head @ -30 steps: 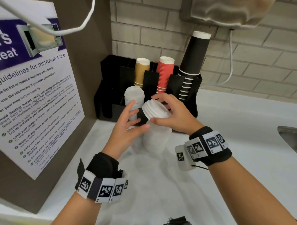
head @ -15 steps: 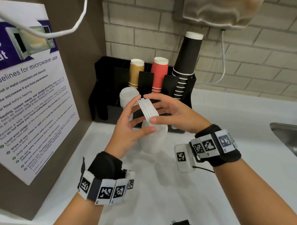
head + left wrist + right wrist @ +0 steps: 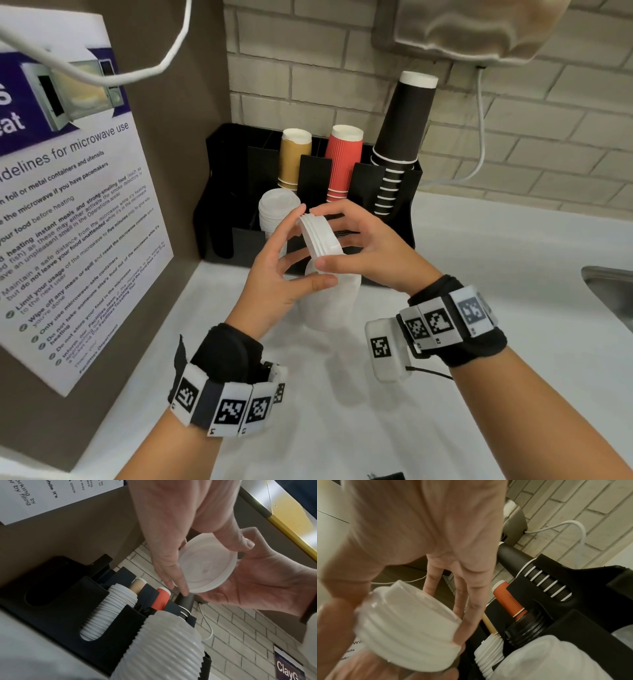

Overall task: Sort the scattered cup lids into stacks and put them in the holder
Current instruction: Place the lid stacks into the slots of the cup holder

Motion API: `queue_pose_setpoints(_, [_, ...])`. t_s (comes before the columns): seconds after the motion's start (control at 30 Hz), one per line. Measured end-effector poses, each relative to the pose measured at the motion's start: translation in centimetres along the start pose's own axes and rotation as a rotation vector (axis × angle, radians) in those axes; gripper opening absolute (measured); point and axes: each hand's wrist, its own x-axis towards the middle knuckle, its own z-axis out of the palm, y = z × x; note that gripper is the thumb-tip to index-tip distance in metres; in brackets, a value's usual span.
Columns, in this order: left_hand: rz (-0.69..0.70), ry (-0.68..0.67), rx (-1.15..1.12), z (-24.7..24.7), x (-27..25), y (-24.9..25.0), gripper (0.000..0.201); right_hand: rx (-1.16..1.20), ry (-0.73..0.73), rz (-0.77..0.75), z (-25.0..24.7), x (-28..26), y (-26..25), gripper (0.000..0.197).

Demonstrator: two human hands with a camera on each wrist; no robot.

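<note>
Beside a poster (image 3: 65, 219) reading "guidelines for microwave use", both hands, left (image 3: 274, 274) and right (image 3: 368, 251), grip a small lid stack (image 3: 320, 236) on edge.

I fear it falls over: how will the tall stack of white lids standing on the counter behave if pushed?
The tall lid stack probably tips easily: narrow, high, unsupported. Likely light, thin plastic. Its nested ribs may keep it together.

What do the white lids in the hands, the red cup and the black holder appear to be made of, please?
White lids: thin plastic, semi-gloss and slightly translucent, since the hand shows faintly through them.
Red cup: probably paper, with a matte ribbed sleeve and a white rolled rim.
Black holder: seemingly rigid matte plastic, with flat panels and cut-out slots.
</note>
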Motion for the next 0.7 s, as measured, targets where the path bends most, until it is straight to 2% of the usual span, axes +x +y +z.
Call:
queue_pose_setpoints(0.1, [0.008,0.007,-0.05,-0.4,0.2,-0.2,0.09,0.004,0.039,-0.033,-1.2,0.5,0.1,0.057])
queue_pose_setpoints(0.17, [0.001,0.055,-0.032,-1.1,0.3,-0.3,0.085,-0.021,0.166,-0.05,-3.3,1.2,0.7,0.057])
queue_pose_setpoints(0.23, [-0.018,0.117,0.003,-2.1,0.3,-0.4,0.079,-0.085,0.328,-0.01,-6.0,2.0,2.0,0.059])
queue_pose_setpoints(0.3, [-0.039,0.169,0.021,-2.9,0.2,-0.8,0.072,-0.211,0.399,0.088,-8.2,2.5,3.9,0.062])
queue_pose_setpoints(0.4, [-0.05,0.209,0.041,-3.6,0.0,-1.3,0.058,-0.433,0.338,0.224,-9.8,3.1,7.0,0.066])
queue_pose_setpoints(0.5, [-0.067,0.23,0.054,-3.9,0.0,-1.5,0.049,-0.642,0.222,0.28,-9.8,4.1,9.0,0.069])
queue_pose_setpoints(0.7, [-0.099,0.248,0.077,-3.8,0.0,-1.7,0.04,-0.976,-0.099,0.471,-7.8,6.0,10.5,0.077])
